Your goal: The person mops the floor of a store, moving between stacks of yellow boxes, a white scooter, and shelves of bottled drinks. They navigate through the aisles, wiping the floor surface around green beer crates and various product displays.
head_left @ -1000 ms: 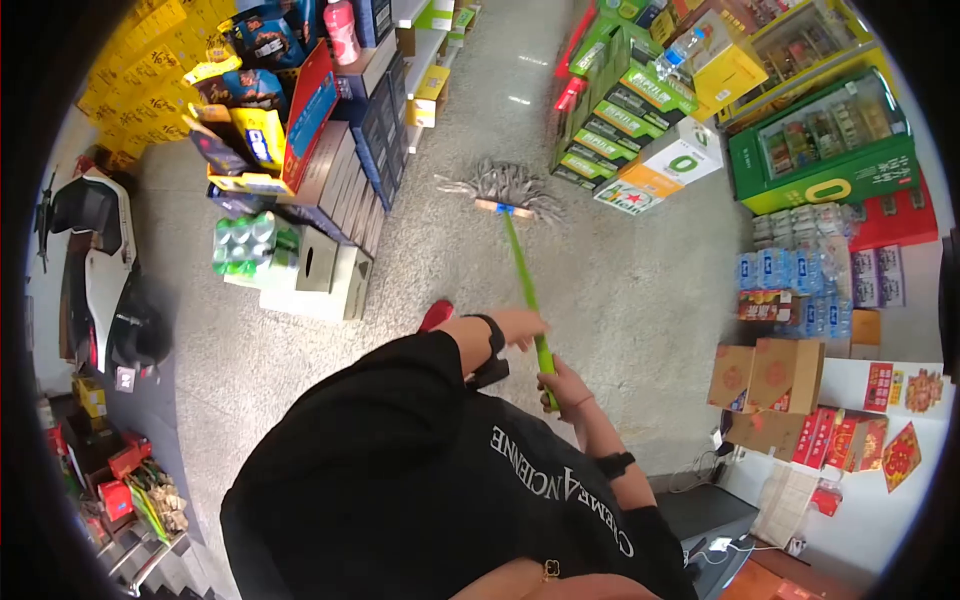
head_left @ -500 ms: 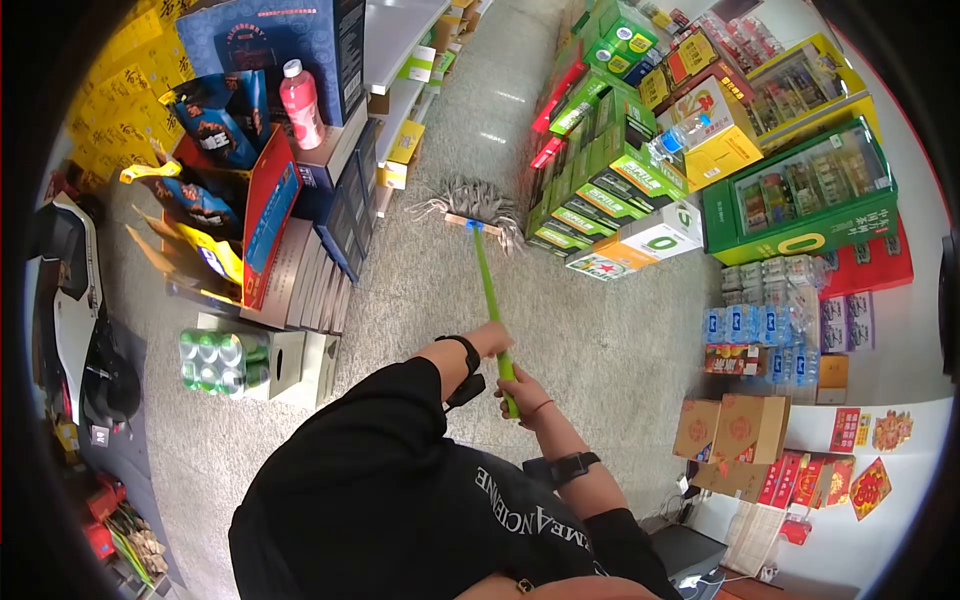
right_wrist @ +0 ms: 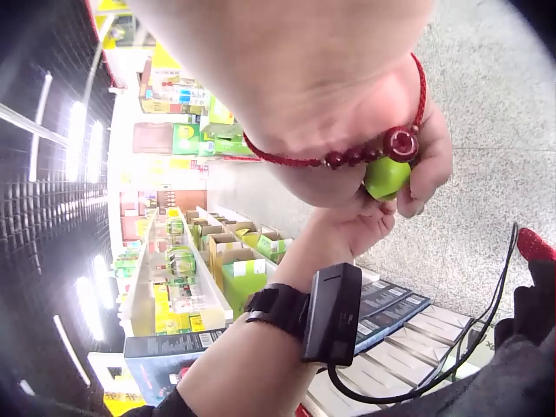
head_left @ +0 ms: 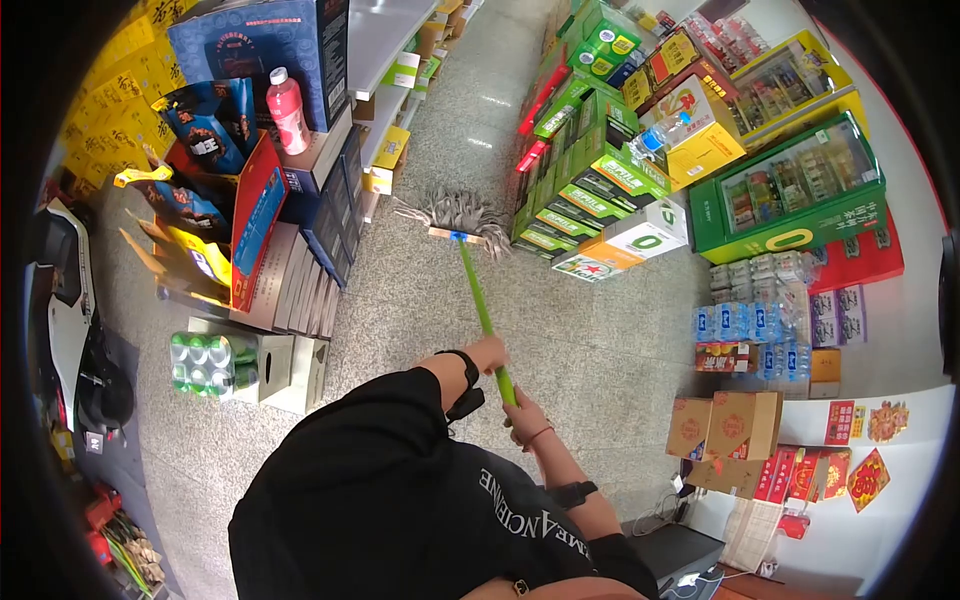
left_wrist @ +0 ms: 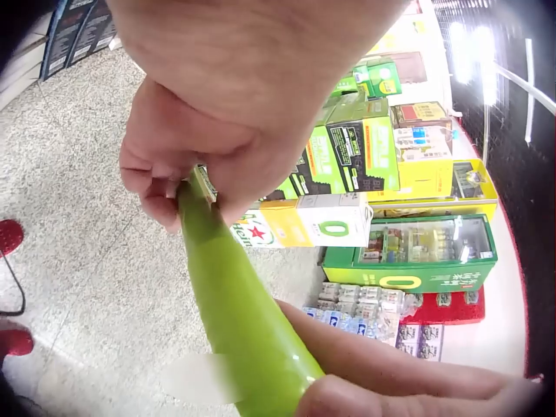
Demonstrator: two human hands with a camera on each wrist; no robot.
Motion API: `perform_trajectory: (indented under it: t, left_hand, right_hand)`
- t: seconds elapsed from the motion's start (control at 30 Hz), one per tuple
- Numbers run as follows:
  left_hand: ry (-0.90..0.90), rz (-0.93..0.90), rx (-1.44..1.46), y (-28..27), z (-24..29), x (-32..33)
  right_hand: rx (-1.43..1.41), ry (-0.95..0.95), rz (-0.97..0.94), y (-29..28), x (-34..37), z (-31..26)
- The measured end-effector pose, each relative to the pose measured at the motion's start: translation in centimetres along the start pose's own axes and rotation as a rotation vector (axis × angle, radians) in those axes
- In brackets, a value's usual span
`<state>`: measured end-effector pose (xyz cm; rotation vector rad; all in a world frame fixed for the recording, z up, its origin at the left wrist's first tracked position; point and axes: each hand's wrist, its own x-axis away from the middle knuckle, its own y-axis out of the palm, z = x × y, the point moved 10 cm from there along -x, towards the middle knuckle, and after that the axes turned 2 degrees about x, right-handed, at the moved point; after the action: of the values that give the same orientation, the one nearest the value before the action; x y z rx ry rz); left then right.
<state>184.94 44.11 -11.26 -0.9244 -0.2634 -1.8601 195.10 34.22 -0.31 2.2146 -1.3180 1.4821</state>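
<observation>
A long green mop handle slants down from a grey string mop head, which lies on the floor between the shelf and the green cartons. The left hand grips the handle partway along. Just below it, the right hand holds the handle near its end. In the left wrist view the left hand has its fingers curled round the green handle, with the right hand's fingers at the lower right. In the right wrist view the handle's rounded end pokes out of the right hand.
Stacked green cartons stand right of the mop head. Left are snack boxes, a pink bottle and a green-bottle pack. Water packs and brown cartons line the right; a scooter is far left.
The mop head has moved farther up the aisle beside the green cartons, and the head view has shifted forward. Both hands keep their grip. The red shoe has left the head view.
</observation>
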Motion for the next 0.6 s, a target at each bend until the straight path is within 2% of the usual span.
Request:
perform_trajectory:
  t: [0.07,0.17,0.2,0.27,0.33,0.37,0.4,0.47,0.5,0.6]
  left_hand:
    - [0.013,-0.04,0.056,2.1,-0.1,0.8]
    - [-0.065,-0.07,0.096,7.5,-3.1,0.4]
    - [-0.069,-0.065,0.109,8.8,-3.0,1.1]
    - [-0.081,-0.05,0.127,10.4,-2.9,2.8]
    - [-0.004,-0.092,0.115,13.5,-2.1,5.0]
    - [-0.04,-0.124,0.086,16.4,-3.2,3.2]
    - [-0.049,-0.122,0.096,17.1,-2.2,5.7]
    - [0.0,-0.111,-0.054,16.5,1.6,12.0]
    - [0.04,-0.17,-0.149,18.0,2.0,12.0]
    - [-0.003,-0.194,-0.176,19.4,2.8,14.7]
  right_hand:
    - [0.029,-0.14,0.002,-0.7,0.1,1.8]
    - [0.024,-0.089,-0.047,-1.5,4.5,3.7]
    - [0.039,-0.084,-0.053,-2.0,5.1,5.7]
    - [0.097,-0.189,-0.031,-2.8,5.8,8.5]
    - [0.134,-0.176,-0.093,-3.5,9.0,9.9]
    - [0.161,-0.164,-0.095,-4.2,10.2,11.0]
    - [0.151,-0.133,-0.101,-4.9,11.4,12.0]
    - [0.165,-0.201,-0.081,-6.7,12.0,15.1]
    - [0.16,-0.205,-0.095,-7.2,13.0,15.9]
    - [0.178,-0.185,-0.137,-7.6,16.0,16.3]
